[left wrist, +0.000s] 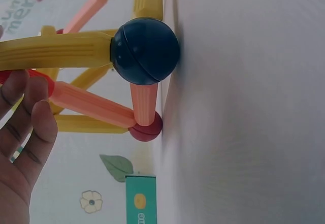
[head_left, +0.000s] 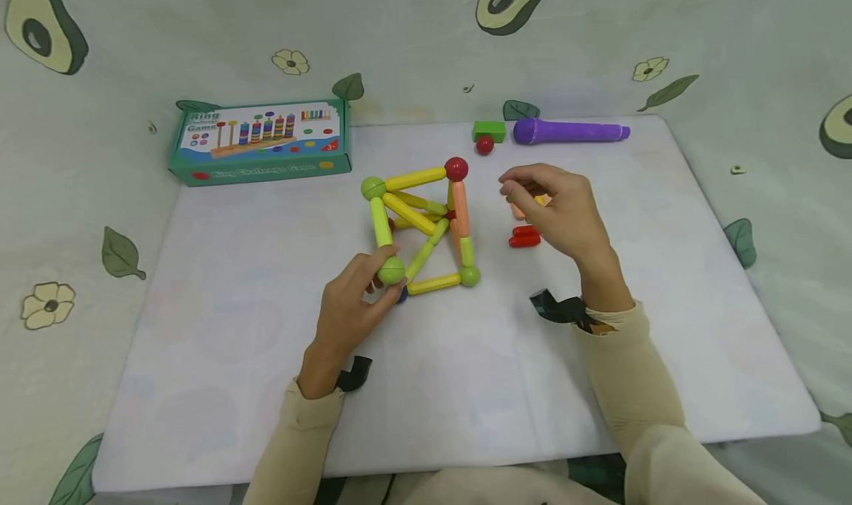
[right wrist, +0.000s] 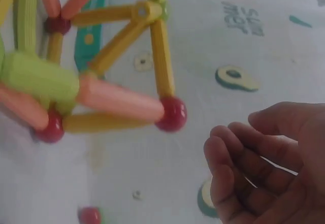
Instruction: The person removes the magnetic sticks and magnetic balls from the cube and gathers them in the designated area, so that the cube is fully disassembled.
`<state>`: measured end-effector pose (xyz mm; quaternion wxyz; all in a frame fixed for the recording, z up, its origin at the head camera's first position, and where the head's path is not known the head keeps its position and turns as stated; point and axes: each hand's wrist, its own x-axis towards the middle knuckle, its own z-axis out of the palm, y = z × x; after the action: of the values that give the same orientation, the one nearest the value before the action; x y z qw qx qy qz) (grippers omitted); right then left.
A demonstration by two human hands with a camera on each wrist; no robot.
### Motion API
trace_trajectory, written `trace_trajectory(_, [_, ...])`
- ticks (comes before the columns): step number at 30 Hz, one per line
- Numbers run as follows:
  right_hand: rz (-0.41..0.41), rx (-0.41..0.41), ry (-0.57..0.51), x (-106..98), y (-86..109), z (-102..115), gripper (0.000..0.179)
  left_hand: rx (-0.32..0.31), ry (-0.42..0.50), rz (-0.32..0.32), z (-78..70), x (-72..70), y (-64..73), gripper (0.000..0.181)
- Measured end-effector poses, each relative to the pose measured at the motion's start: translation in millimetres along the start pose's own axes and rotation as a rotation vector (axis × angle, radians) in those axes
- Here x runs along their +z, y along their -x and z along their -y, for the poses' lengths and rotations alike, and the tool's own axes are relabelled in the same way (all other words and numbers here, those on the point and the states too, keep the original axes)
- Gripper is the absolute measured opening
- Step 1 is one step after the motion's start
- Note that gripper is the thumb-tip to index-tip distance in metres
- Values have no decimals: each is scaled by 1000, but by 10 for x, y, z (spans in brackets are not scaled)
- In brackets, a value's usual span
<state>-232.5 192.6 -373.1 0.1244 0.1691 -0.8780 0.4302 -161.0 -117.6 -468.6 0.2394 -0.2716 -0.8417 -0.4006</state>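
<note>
Left hand (head_left: 349, 302): while it grips the frame (head_left: 416, 179) by its near green ball (head_left: 391, 270), light pressure seems wise.
Frame: on the table (head_left: 266, 401) — best kept from twisting.
Right hand (head_left: 562, 208): holding nothing, fingers loosely bent — well placed to steady the red ball (head_left: 456, 168).

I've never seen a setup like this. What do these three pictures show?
No machine here: a person is working bare-handed. The wide picture comes from a head-worn camera looking down; the other two come from wrist cameras. On the white table lie a green game box, a purple microphone-shaped thing, a green block, a red ball and red sticks. The left hand holds a corner of a frame built of colored sticks and balls; the right hand hovers beside it, holding nothing.
</note>
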Motion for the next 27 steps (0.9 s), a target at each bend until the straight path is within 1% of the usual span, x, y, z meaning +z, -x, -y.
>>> trace_trajectory(4, [87, -118, -85, 292, 7, 167, 18, 3, 4, 12, 17, 0, -5, 52])
trace_trajectory(5, [115, -133, -96, 376, -8, 206, 19, 5, 8, 12, 22, 0, -5, 51])
trace_trajectory(6, [150, -132, -98, 462, -30, 245, 20, 5, 10, 12, 24, -2, -5, 50])
trace_trajectory(7, [188, -124, -97, 544, -56, 282, 22, 4, 10, 10, 28, -2, -2, 49])
trace_trajectory(9, [266, -76, -87, 689, -120, 344, 25, 6, 10, 6, 30, -2, 2, 49])
trace_trajectory(11, [327, 1, -92, 814, -189, 379, 30, 9, 12, 5, 26, 0, 5, 49])
trace_trajectory(12, [348, 44, -106, 871, -219, 387, 32, 11, 10, 6, 22, 1, 6, 49])
trace_trajectory(13, [360, 81, -143, 920, -239, 391, 33, 16, 10, 7, 18, 3, 6, 50])
trace_trajectory(15, [368, 153, -243, 1019, -269, 383, 35, 25, 10, 11, 7, 7, 6, 50])
trace_trajectory(17, [353, 209, -353, 1102, -292, 376, 35, 31, 4, 9, 0, 3, 2, 50])
trace_trajectory(19, [331, 233, -461, 1171, -317, 372, 33, 33, -8, 3, 1, -2, -4, 50])
trace_trajectory(20, [317, 237, -499, 1201, -326, 370, 33, 31, -14, 1, 2, -5, -7, 50])
trace_trajectory(24, [262, 245, -566, 1272, -333, 350, 28, 22, -24, 10, 12, -4, -11, 51])
trace_trajectory(27, [251, 257, -571, 1291, -310, 325, 26, 20, -26, 15, 18, -10, -10, 51])
